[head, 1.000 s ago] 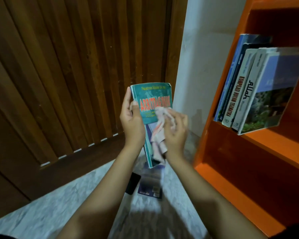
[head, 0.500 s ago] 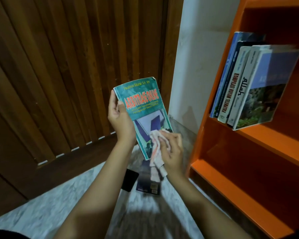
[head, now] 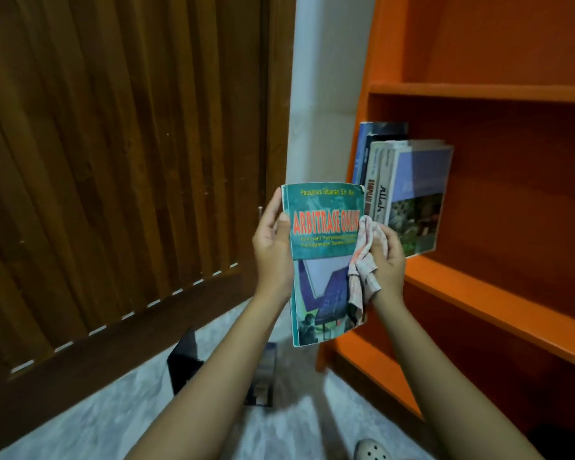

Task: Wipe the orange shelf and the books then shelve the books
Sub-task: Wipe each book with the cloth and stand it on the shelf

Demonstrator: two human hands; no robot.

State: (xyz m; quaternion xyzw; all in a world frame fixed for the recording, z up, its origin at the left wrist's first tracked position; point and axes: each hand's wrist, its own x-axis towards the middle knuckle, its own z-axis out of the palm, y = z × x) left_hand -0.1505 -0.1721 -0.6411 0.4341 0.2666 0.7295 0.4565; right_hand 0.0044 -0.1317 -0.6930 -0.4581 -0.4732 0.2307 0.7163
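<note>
My left hand (head: 273,247) grips the spine edge of a teal book (head: 322,260) titled "Arbitrase Online", held upright with its cover facing me. My right hand (head: 390,257) clasps a crumpled pale cloth (head: 364,270) pressed against the book's right edge. The orange shelf (head: 498,300) stands to the right. On its middle board several books (head: 409,194) lean to the left against the side wall. On the floor below lie another book (head: 263,376) and a flat black object (head: 185,363), partly hidden behind my left forearm.
A dark wooden slatted door (head: 113,161) fills the left side. A white wall strip (head: 326,88) runs between door and shelf. The floor is pale marble (head: 90,423). A light perforated clog (head: 372,451) shows at the bottom edge.
The teal book has risen and turned more upright, nearer the shelf. The cloth moved from the book's lower cover up to its right edge. The view tilted upward.
</note>
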